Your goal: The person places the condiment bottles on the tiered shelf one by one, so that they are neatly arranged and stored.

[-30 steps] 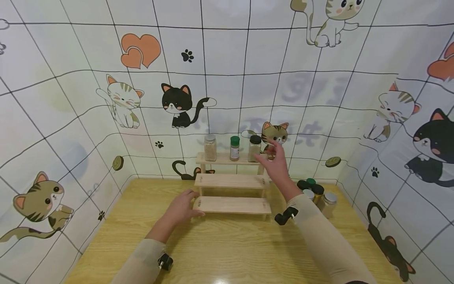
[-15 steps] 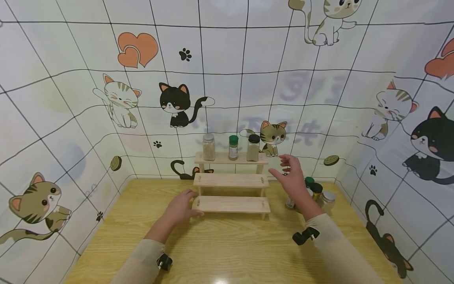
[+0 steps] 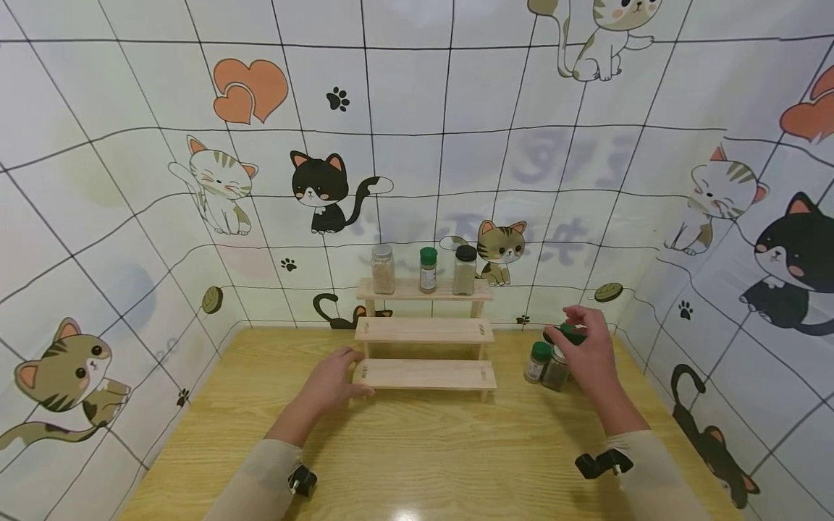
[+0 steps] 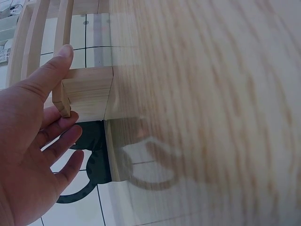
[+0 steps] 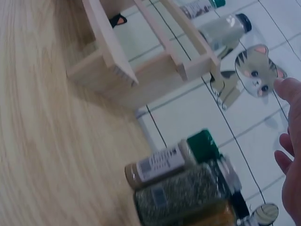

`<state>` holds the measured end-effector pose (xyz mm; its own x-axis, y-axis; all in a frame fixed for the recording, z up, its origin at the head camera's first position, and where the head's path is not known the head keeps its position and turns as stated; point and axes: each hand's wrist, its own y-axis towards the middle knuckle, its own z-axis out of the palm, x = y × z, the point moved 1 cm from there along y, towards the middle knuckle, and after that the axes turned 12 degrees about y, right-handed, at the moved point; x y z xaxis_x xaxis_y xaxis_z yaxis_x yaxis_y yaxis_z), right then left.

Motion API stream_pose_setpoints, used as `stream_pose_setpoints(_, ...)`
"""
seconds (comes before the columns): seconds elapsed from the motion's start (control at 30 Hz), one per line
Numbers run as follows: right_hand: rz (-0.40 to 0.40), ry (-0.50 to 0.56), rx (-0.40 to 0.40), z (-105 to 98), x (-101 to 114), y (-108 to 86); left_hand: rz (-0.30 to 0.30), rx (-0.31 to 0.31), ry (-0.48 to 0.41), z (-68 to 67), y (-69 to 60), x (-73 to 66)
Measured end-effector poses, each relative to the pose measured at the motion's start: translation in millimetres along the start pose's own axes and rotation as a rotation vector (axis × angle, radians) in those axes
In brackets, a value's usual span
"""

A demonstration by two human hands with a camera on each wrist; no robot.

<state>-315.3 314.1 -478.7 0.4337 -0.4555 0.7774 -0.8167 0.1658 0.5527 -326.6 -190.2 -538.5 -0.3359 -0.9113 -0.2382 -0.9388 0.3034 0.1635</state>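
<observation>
A three-tier wooden spice rack [image 3: 425, 331] stands against the back wall. My left hand [image 3: 331, 381] holds the left end of its lowest board, thumb over the board and fingers by its end in the left wrist view. On the top tier stand a grey-lidded jar [image 3: 384, 273], a small green-lidded jar [image 3: 428, 273] and a black-lidded jar [image 3: 465, 275]. My right hand [image 3: 591, 351] is over a cluster of spice jars to the right, fingers spread around a green lid [image 3: 572, 334]. In the right wrist view nothing is between its visible fingers.
The cluster includes a labelled green-lidded jar [image 5: 162, 165], a jar of dark green flakes [image 5: 183, 193] and a jar with orange-yellow contents [image 5: 214, 216]. My right hand hides others in the head view. Cat-printed sheeting [image 3: 417, 174] encloses the wooden tabletop [image 3: 417, 449].
My right hand has moved away from the black-lidded jar on the top tier, rightward and down to the jar cluster. My left hand has stayed at the rack.
</observation>
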Motion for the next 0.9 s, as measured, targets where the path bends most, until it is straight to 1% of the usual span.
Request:
stream_pose_setpoints(0.1, -0.004, -0.038, -0.038, -12, -9, -4.6, -0.001, -0.007, -0.013, -1.8, -1.2, -0.8)
stream_pose_setpoints(0.17, 0.008, -0.054, -0.072, -21, -17, -7.8, -0.001, -0.014, -0.019, -2.6, -1.5, -1.0)
stream_pose_setpoints(0.3, 0.095, -0.068, -0.151, -38, -30, -15.6, 0.000, -0.008, -0.017, -2.2, -1.0, -0.5)
stream_pose_setpoints(0.37, 0.138, -0.076, -0.173, -44, -38, -19.0, 0.001, -0.009, -0.017, -1.2, -0.7, 0.1)
stream_pose_setpoints(0.5, 0.180, -0.090, -0.171, -52, -54, -25.9, 0.002, -0.011, -0.019, -0.1, -0.6, 1.2)
stream_pose_setpoints(0.67, 0.257, -0.072, -0.150, -53, -77, -36.1, 0.001, -0.003, -0.015, -0.8, 0.5, 1.1)
stream_pose_setpoints(0.77, 0.297, -0.050, -0.154, -52, -86, -41.4, 0.002, -0.003, -0.008, -0.6, 1.3, 1.1)
stream_pose_setpoints(0.9, 0.320, -0.028, -0.170, -49, -92, -44.7, 0.002, -0.003, -0.009, -0.3, 1.4, 1.4)
